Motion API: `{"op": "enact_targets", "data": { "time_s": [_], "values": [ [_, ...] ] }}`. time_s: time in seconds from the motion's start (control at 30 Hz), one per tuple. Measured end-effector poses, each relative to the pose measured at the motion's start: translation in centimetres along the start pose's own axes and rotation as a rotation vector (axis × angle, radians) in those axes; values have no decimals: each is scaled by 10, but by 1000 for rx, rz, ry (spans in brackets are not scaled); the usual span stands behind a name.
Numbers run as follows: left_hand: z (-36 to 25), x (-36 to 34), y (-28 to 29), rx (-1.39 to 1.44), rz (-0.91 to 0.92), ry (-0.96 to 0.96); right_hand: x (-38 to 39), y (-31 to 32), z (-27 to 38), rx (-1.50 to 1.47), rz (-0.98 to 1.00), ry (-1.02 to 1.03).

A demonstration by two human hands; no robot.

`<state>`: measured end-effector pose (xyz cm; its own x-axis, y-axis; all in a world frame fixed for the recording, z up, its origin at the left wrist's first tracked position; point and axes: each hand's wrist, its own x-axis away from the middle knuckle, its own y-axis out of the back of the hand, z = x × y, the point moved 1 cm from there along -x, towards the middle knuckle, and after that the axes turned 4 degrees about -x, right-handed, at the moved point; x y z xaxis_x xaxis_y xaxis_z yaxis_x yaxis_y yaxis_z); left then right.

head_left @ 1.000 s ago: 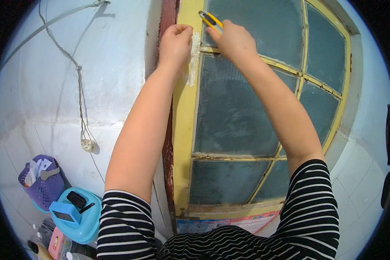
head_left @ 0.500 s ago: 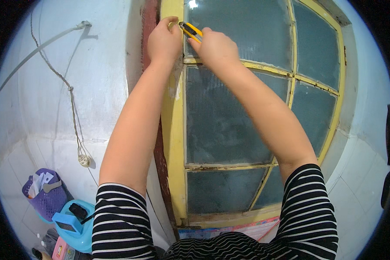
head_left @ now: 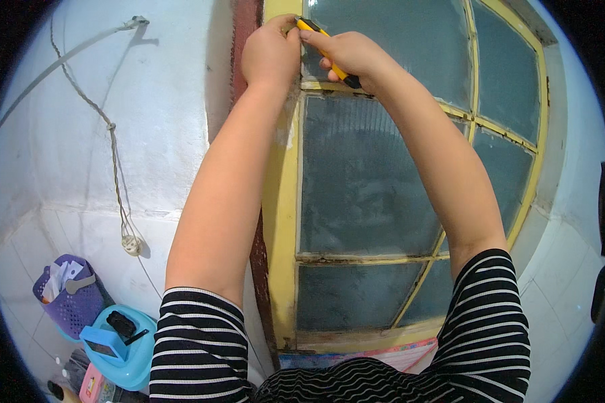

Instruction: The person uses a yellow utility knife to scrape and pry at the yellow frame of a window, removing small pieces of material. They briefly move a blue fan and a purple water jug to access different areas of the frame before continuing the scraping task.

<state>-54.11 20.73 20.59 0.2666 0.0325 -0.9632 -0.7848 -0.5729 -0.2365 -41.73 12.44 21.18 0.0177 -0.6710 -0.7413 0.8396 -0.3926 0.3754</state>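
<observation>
Both my arms reach up to the yellow window frame (head_left: 284, 221), which holds frosted panes. My right hand (head_left: 356, 52) grips a yellow and black utility knife (head_left: 343, 74), thumb along its upper side. The knife slants, its front end up and left beside my left fingertips, its black butt down and right. My left hand (head_left: 271, 54) is curled against the frame's left upright, thumb and forefinger bent together close to the knife's front end. Whatever those fingers pinch is hidden, and the blade is too small to make out.
On the left wall hang a twisted cord (head_left: 114, 158) and a round white fitting (head_left: 132, 244). Lower left are a purple basket (head_left: 74, 299), a light-blue lidded tub (head_left: 136, 366) and a blue box (head_left: 103, 344). A dark red post (head_left: 259, 269) borders the window.
The whole view has shifted slightly. My right hand has turned the knife, so its black butt now shows below my fingers. Both hands stay close together at the frame's upright.
</observation>
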Motion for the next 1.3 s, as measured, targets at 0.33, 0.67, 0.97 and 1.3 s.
{"op": "enact_targets", "data": {
  "time_s": [0.33, 0.67, 0.97, 1.3],
  "values": [
    [-14, 15, -3, -350, -99, -94, 20, 3, -15, -32, 13, 47],
    [-13, 16, -5, -476, -222, -212, 51, 34, -14, -57, -63, 119],
    [-9, 19, -2, -486, -220, -209, 103, 57, -16, -46, -84, 72],
    [-7, 14, 9, -362, -162, -70, 191, 94, -24, -114, -43, -16]
  ]
}}
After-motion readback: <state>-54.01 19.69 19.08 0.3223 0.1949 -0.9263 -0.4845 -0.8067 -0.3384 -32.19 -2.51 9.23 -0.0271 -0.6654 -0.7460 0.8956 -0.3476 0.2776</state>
